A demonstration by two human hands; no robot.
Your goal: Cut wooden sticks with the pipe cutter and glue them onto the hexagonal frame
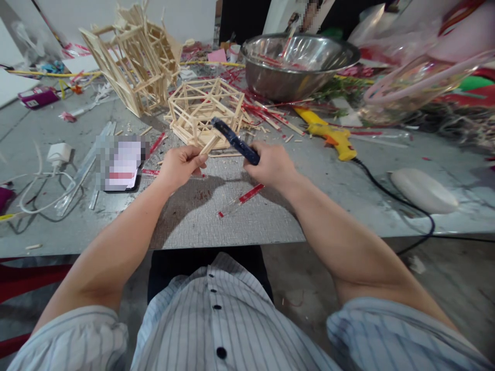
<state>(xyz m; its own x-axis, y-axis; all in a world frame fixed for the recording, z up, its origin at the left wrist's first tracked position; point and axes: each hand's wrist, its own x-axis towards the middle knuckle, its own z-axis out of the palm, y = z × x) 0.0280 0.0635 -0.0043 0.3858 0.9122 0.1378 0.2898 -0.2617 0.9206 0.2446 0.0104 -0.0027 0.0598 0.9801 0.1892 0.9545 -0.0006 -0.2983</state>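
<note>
My left hand [181, 167] is closed, pinching thin wooden sticks [210, 145] that point up and to the right. My right hand [270, 164] is wrapped round a long, dark blue hand tool [235, 140]; its exact kind is not clear. The tool slants up to the left, its far end near the front of a low, many-sided stick frame [207, 105]. This frame stands on the table just beyond both hands. Below the hands lies a clear wrapper strip with red print [249, 195].
A taller stick structure [137, 67] stands at back left. Behind the frame sits a steel bowl [296, 72]. A yellow glue gun [332, 135] with a black cord lies at right, near a white oval object [424, 189]. Left are a phone [124, 164] and a white charger [59, 153].
</note>
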